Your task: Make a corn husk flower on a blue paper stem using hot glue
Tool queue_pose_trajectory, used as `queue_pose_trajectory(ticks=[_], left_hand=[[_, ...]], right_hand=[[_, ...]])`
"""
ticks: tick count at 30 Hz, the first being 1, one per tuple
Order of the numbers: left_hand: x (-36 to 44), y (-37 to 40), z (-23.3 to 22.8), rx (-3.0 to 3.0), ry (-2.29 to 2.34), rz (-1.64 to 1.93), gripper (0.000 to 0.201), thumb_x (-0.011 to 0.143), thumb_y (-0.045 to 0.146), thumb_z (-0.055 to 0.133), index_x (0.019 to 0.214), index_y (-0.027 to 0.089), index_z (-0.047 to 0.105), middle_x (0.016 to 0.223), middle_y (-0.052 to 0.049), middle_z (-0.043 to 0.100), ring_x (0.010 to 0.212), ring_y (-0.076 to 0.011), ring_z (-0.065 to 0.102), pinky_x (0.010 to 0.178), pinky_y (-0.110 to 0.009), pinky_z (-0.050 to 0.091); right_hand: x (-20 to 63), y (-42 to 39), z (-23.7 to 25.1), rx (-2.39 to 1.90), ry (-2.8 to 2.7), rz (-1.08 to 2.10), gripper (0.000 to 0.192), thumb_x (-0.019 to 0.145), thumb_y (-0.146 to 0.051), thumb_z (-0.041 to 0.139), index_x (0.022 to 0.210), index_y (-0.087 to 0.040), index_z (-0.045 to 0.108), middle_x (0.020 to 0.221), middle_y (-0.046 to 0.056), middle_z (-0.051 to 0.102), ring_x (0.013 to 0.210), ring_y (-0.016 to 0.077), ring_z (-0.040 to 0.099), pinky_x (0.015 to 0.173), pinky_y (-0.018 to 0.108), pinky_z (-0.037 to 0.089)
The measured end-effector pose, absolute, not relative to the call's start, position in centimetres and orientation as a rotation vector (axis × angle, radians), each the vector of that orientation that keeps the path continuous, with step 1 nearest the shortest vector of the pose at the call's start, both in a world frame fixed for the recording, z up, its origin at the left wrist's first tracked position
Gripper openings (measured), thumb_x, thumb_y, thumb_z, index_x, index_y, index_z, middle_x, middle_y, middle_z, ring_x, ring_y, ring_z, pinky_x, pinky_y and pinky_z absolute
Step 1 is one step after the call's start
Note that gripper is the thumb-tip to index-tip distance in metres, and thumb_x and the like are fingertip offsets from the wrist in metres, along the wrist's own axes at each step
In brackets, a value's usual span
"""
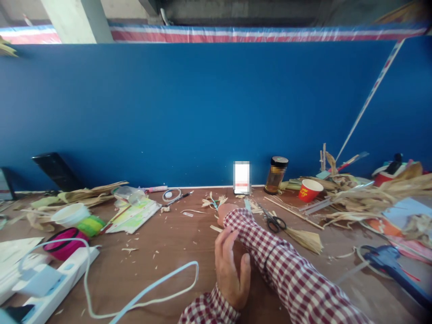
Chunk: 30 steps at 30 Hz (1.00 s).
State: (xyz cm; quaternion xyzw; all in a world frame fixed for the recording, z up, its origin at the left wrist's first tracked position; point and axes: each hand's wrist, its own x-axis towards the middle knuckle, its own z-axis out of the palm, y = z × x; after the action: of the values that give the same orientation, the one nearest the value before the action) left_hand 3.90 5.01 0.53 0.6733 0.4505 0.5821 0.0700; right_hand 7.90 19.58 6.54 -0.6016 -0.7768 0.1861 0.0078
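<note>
Head view: right hand reaches toward 12 o'clock, touching pale dried husk bundle on brown wooden desk.
Fingers: right fist closed, probably around the bundle; left hand loosely open, empty, resting against checked red sleeve.

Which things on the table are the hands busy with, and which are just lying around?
In use:
- right hand reaching to the small dried-husk piece
- left hand resting against the right sleeve

Lying about:
- scissors
- straw bundle
- red paper cup
- glass jar
- power strip
- glue gun
</note>
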Motion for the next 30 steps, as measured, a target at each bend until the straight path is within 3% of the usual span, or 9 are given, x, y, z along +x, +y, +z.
queue_pose_trajectory(ticks=[8,15,21,30], left_hand=[[4.2,4.3,0.6,2.227,1.224,1.703,0.048,0.081,0.020,0.046,0.128,0.016,0.036,0.126,-0.016,0.042,0.119,-0.0278,0.039,0.094,-0.048,0.040],[4.3,4.1,0.6,2.203,1.276,1.722,0.043,0.083,0.021,0.044,0.125,0.016,0.038,0.123,-0.015,0.043,0.117,-0.0265,0.040,0.093,-0.047,0.040],[4.1,4.3,0.6,2.201,1.237,1.693,0.045,0.082,0.020,0.045,0.126,0.015,0.037,0.125,-0.016,0.042,0.118,-0.0269,0.040,0.095,-0.047,0.039],[4.0,4.7,0.5,2.109,1.275,1.690,0.048,0.080,0.016,0.047,0.127,0.016,0.037,0.126,-0.016,0.041,0.119,-0.0270,0.038,0.097,-0.047,0.037]], right_hand=[[8.3,21.1,6.4,-1.919,-2.383,0.455,0.026,0.080,-0.020,0.049,0.099,-0.009,0.063,0.099,0.019,0.064,0.096,0.0281,0.060,0.076,0.035,0.047],[5.7,22.9,4.9,-1.808,-2.356,0.500,0.022,0.079,-0.019,0.049,0.090,-0.010,0.066,0.091,0.017,0.067,0.086,0.0246,0.063,0.069,0.030,0.046],[6.3,22.3,4.2,-1.576,-2.350,0.516,0.020,0.083,-0.023,0.046,0.089,-0.019,0.065,0.093,0.004,0.067,0.085,0.0146,0.060,0.073,0.022,0.042],[9.2,18.1,4.7,-1.466,-2.473,0.547,0.016,0.079,-0.032,0.052,0.084,-0.022,0.065,0.087,0.000,0.068,0.079,0.0140,0.059,0.065,0.023,0.038]])
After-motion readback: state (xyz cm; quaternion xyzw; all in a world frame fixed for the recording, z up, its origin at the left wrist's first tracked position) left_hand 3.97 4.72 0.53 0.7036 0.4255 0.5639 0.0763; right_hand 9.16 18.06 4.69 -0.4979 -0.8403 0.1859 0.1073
